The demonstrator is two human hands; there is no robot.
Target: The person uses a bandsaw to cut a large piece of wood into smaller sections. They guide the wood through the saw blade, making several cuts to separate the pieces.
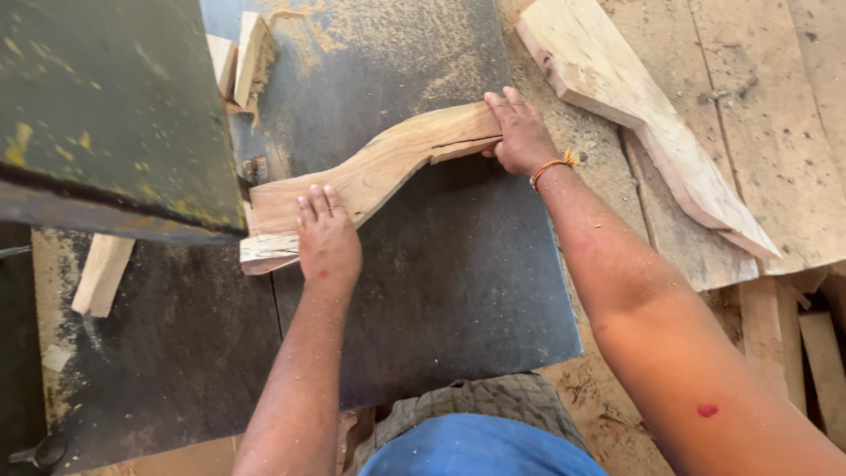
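Feeding the curved wood piece (379, 172) flat across the dark metal desk (458, 291) calls for even downward pressure, I judge; left hand (326, 238) lies palm-down, fingers spread, on its wide near end, right hand (520, 132) cups the far end. Pale, rough-sawn grain; sawdust (370, 35) dusts the steel. A similar cut blank (634, 115) lies well apart to the right.

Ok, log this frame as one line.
left hand: flat on curved board | right hand: grips board's far end | board: on dark saw table | second board: right, untouched
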